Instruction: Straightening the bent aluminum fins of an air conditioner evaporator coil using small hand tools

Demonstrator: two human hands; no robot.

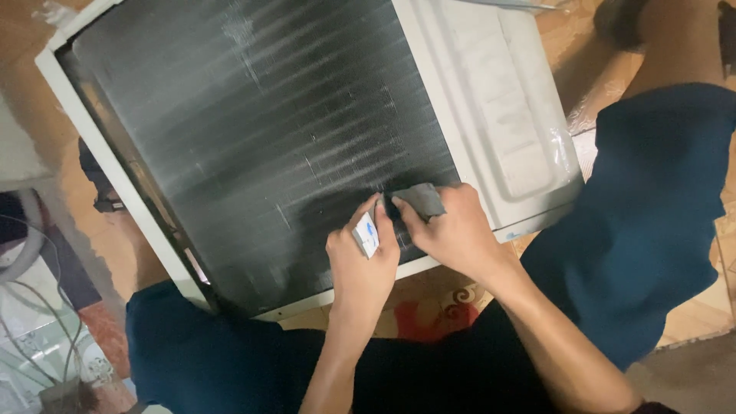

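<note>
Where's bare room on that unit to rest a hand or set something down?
Free: the dark fin panel up and left of both hands, inside the white frame, and the white side panel to its right. Crowded: the panel's lower right corner, where left hand and right hand hold small pieces.

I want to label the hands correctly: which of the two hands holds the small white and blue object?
The left hand holds the small white and blue object; the right hand grips a grey pad.
</note>
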